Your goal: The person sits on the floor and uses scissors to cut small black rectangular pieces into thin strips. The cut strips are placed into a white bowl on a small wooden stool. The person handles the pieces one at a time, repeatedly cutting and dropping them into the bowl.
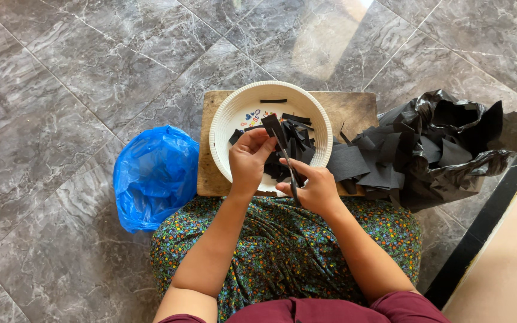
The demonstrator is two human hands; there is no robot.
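A strip of black paper (pixel 272 127) is pinched between the thumb and fingers of the left hand (pixel 248 160), held above the middle of a white ribbed bowl (pixel 222 122). The right hand (pixel 315 188) is closed around the handles of a pair of scissors (pixel 288 170), whose blades point up toward the strip and meet its lower end (whether the blades are parted or together cannot be told at this size). The two hands are just beside each other, over the near rim of the bowl.

Inside the bowl lies a heap of cut black paper pieces (pixel 297 140), piled toward its right side, with one short piece alone near the far rim; a small coloured pattern shows on the bowl's bare bottom. The bowl sits on a wooden board (pixel 354 107) that rests on the floor, covering most of the board's left half and reaching past its far edge.

On the board's right edge, larger black paper sheets (pixel 369 161) spill out of an open black plastic bag (pixel 450 137) lying on the floor. A crumpled blue plastic bag (pixel 154 176) sits on the floor just beside the board's left edge. The person's lap, in a flowered skirt (pixel 282 251), touches the board's near edge, on a grey marble tile floor (pixel 61 78).
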